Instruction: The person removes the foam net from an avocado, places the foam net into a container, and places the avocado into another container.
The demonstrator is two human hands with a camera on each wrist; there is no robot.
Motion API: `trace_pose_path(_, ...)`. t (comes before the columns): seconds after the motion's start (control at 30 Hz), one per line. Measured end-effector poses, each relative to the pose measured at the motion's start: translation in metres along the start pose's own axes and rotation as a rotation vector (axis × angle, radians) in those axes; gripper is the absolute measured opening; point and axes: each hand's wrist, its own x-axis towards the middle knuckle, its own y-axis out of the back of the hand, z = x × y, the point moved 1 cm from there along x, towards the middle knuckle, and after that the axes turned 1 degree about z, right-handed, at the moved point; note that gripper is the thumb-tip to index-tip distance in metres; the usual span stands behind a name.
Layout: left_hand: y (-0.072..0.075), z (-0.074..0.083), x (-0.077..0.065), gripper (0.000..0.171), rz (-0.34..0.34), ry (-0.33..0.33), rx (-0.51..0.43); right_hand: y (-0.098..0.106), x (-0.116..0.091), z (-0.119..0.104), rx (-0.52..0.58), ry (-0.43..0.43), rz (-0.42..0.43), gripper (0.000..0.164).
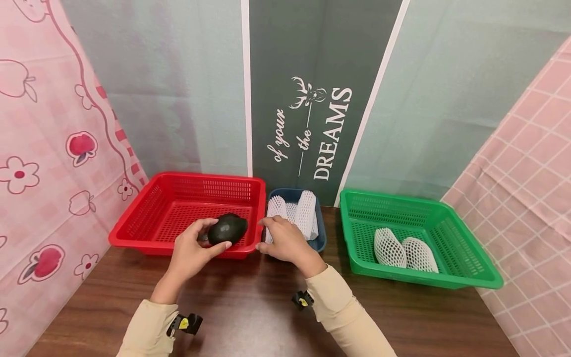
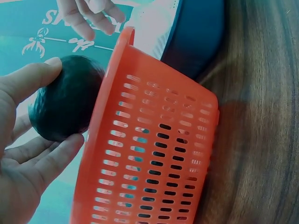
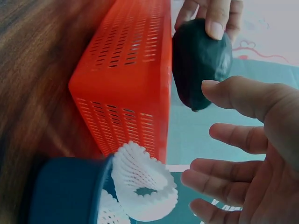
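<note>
My left hand (image 1: 189, 253) holds a dark avocado (image 1: 228, 229) between thumb and fingers, above the front rim of the red basket (image 1: 187, 246). In the left wrist view the same avocado (image 2: 70, 98) is beside the basket's rim. My right hand (image 1: 285, 241) hovers over the left side of a small blue bin (image 1: 322, 233) with its fingers spread. White foam net sleeves (image 1: 306, 214) stand in that bin. The right wrist view shows nothing within the right hand's fingers (image 3: 233, 168); a foam sleeve (image 3: 140, 182) lies below them.
To the right stands a green basket (image 1: 424, 280) with two items in white foam nets (image 1: 389, 248) inside. All the containers rest on a brown wooden table (image 1: 250, 307). A printed curtain (image 1: 187, 89) hangs right behind them, with pink cloth (image 1: 40, 148) at the left.
</note>
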Motion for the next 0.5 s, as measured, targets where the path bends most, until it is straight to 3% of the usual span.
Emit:
trace_pose_path(0.2, -0.005, -0.004, 0.009, 0.06, -0.078, 0.052, 0.013, -0.005, 0.001, 0.0, -0.016, -0.008, -0.016, 0.049)
trace_pose_path(0.5, -0.005, -0.005, 0.015, 0.059, -0.118, 0.035, 0.038, -0.006, -0.002, 0.005, -0.022, 0.002, 0.007, 0.045)
